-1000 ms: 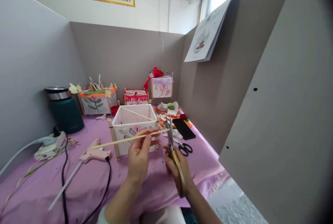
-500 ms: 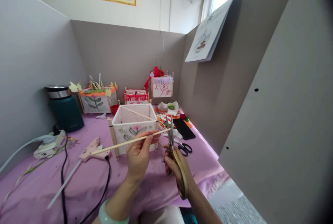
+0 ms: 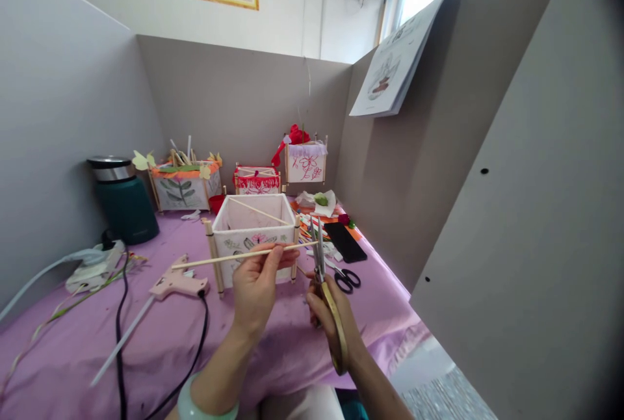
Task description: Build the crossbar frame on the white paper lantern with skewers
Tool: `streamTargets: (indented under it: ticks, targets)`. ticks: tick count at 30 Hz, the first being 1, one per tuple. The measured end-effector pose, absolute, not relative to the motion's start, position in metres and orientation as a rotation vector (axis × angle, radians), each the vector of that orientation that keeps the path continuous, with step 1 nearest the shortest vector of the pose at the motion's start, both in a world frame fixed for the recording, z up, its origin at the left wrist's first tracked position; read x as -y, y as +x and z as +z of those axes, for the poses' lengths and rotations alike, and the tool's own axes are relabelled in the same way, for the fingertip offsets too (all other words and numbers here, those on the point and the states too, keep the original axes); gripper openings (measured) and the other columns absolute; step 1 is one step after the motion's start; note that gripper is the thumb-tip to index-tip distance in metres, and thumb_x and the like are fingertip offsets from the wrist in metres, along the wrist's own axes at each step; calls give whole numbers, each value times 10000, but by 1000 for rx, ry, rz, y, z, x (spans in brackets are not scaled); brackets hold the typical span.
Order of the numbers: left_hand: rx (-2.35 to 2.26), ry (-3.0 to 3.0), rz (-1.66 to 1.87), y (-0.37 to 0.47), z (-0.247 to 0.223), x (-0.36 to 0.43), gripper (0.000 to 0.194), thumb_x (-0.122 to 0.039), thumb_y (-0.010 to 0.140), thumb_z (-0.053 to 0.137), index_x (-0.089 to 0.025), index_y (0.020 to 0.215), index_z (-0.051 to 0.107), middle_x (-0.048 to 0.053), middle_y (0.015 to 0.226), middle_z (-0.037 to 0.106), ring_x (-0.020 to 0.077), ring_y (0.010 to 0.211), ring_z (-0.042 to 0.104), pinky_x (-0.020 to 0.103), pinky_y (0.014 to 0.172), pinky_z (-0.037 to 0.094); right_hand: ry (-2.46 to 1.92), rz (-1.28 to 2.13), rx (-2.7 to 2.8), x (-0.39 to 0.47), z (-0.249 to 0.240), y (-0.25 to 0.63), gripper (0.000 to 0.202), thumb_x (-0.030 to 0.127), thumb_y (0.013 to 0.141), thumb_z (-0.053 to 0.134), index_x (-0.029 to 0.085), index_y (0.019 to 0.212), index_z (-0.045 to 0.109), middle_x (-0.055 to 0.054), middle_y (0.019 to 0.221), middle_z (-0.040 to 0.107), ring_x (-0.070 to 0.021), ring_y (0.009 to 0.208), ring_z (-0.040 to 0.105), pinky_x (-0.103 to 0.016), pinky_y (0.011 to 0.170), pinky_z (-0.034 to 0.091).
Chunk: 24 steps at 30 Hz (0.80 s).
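Observation:
Pinched in my left hand (image 3: 257,290) is a thin wooden stick (image 3: 209,261), held nearly level in front of a white fabric box (image 3: 253,233). My right hand (image 3: 334,316) grips large gold-handled scissors (image 3: 336,335), blades pointing up and parted. The stick's right end lies between those blades. The box has wooden corner posts and a flower drawing on its front, partly hidden by my left hand; one stick lies diagonally across its top. Left of my hands, a pink glue gun (image 3: 178,282) with a long white glue stick rests on the cloth.
Black-handled scissors (image 3: 347,280) and a black phone (image 3: 345,242) lie to the right. A dark green bottle (image 3: 124,202) and a power strip (image 3: 95,268) stand at left. Decorated boxes, including a red-trimmed one (image 3: 257,181), line the back. Grey partitions (image 3: 234,101) enclose the purple-covered table.
The stick's left end has risen slightly, so the stick lies flatter. My left hand has shifted a little to the left, while the scissors stay around the stick's right end.

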<state>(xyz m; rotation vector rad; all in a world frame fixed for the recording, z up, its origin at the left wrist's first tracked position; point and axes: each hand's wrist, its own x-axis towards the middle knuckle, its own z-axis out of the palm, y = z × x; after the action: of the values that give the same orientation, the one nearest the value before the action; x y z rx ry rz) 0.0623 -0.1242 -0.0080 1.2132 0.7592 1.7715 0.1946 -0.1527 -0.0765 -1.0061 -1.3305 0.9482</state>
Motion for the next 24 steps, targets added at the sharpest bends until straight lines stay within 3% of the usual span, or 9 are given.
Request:
streamTargets:
  ticks: [5,11,18,24]
  targets:
    - [-779,1146,1775,60,-7,121,211,-331,800,653,-130,863,642,52,777,736,195,719,712,336,713,597,-1063,873,1339,150,-74,189,302,285,826,533,185,1111,522,24,728,492,-97,522,423,-223,493,360]
    - [-717,1049,1719,59,-6,119,244,-350,788,661,-130,889,638,53,820,719,197,747,707,317,691,584,-1099,747,1318,146,-71,184,300,246,766,555,168,1056,547,-3,743,521,-133,602,473,-241,548,379]
    - [-539,1298,1634,48,-8,119,177,-293,865,571,-194,982,659,72,1064,692,204,930,669,314,724,579,-1028,889,1341,147,-75,193,293,261,810,544,200,1096,525,20,744,484,-95,529,415,-226,488,353]
    - [-590,1406,1728,47,-14,114,172,-277,880,554,-184,944,685,67,1011,724,193,821,705,327,736,594,-986,1036,1319,149,-70,195,328,318,827,558,201,1128,503,31,741,473,-83,514,415,-216,465,357]
